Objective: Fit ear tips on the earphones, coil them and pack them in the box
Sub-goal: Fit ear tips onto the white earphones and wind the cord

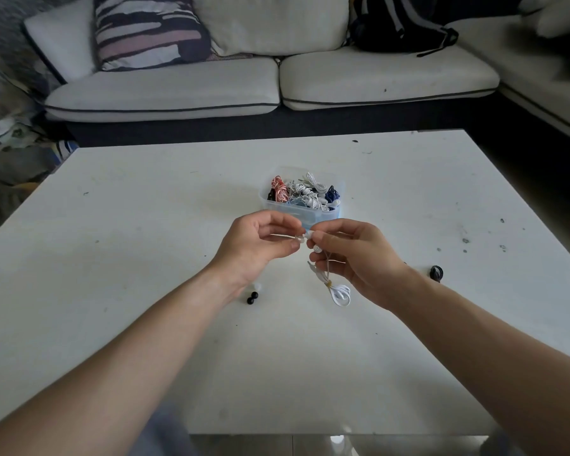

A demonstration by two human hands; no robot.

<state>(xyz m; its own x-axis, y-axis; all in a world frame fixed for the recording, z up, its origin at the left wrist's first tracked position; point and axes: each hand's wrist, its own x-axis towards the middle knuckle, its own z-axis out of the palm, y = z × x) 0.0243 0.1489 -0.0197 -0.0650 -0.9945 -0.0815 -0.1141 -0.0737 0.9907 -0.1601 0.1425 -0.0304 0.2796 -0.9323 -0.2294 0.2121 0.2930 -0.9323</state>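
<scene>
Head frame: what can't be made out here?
All head view.
- the ear tip in the left hand: too small, half covered by the grip; seated on the white earphones or not, unclear.
- black item beside the right hand: too small to identify.
- box: near wall's base hidden behind both hands.

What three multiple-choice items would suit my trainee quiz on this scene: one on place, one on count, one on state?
1. Where is the box? A on the sofa; B on the table, beyond the left hand and right hand; C on the floor.
2. How many black ear tips lie by the left wrist? A two; B four; C none.
3. The white earphones are: A stretched flat; B in the box; C bundled, hanging from the right hand.
Key: B, it stands past the fingers; A, a pair shows; C, a tie binds them.
</scene>
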